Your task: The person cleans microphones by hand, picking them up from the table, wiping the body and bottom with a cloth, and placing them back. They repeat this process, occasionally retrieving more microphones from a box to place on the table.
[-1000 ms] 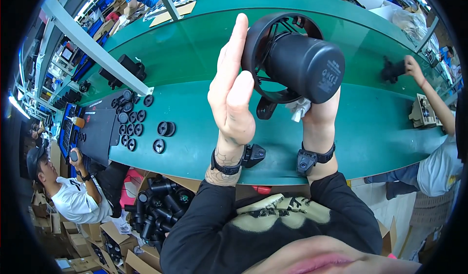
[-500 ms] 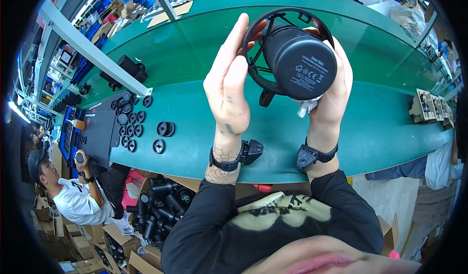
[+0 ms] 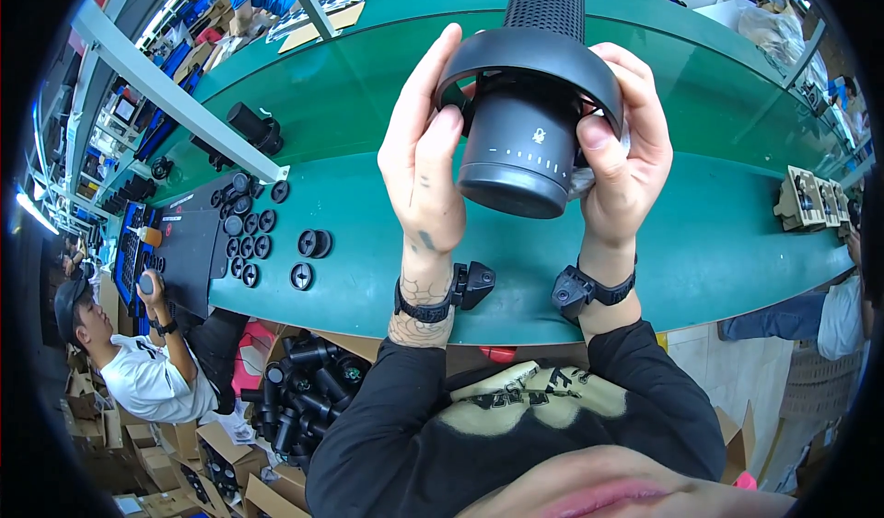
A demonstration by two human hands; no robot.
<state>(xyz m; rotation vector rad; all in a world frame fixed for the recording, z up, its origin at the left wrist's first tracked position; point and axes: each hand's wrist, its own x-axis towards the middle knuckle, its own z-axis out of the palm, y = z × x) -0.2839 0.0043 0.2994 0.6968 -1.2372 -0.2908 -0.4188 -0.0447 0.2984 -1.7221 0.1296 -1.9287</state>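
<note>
A black desktop microphone (image 3: 520, 145) is up in front of me, its mesh grille (image 3: 545, 7) pointing away and its smooth base end toward me. A black ring mount (image 3: 529, 53) surrounds its body. My left hand (image 3: 424, 150) grips the ring's left side, thumb in front and fingers behind. On the right side, my right hand (image 3: 626, 140) is closed round the ring, its thumb against the microphone body. A bit of white cloth (image 3: 582, 183) shows between my right palm and the microphone; most of it is hidden.
Several round black parts (image 3: 249, 246) lie on the green bench (image 3: 516, 279), left, beside a dark mat (image 3: 189, 251). A grey metal post (image 3: 184, 104) slants across the left. Beige trays (image 3: 810, 200) sit far right. A box of black cylinders (image 3: 308, 389) stands below; a co-worker (image 3: 147, 371) sits left.
The microphone has been tipped and turned: its printed end face no longer shows, and its marked side and mesh grille now do. Both hands keep hold. The co-worker's raised hand has lowered slightly.
</note>
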